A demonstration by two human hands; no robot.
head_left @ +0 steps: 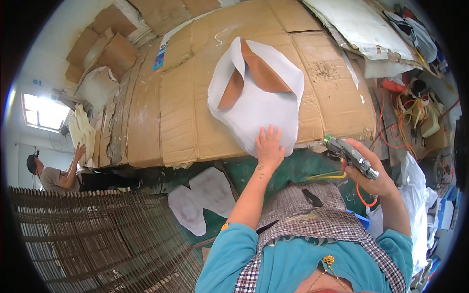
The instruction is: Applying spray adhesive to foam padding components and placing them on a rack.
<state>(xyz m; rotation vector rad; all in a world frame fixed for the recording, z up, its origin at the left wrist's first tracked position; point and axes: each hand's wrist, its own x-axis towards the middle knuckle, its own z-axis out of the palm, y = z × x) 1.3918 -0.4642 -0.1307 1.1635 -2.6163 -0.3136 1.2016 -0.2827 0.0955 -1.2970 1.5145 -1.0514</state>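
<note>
one cardboard-covered table (176, 117) bears a stack of pale sheets (268, 110) by its near edge. steadying them seems the step: left hand (269, 148) flat on top, fingers spread; right hand (378, 171), off that edge, wrapped round a spray-gun-like tool (349, 155). next likely calls for working past the folded brown flaps (266, 74); a yellow hose (320, 177) loops below the table.

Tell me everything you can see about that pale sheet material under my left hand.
The pale sheet material is greyish white with a curved outline, and looks thin and flexible, perhaps leather or an imitation. Its edges suggest several layers, though I can't count them. Toward the far end, two pointed flaps fold back, showing a brown side. It lies flat on the cardboard, close to its near edge, with your left hand on its near part.
</note>
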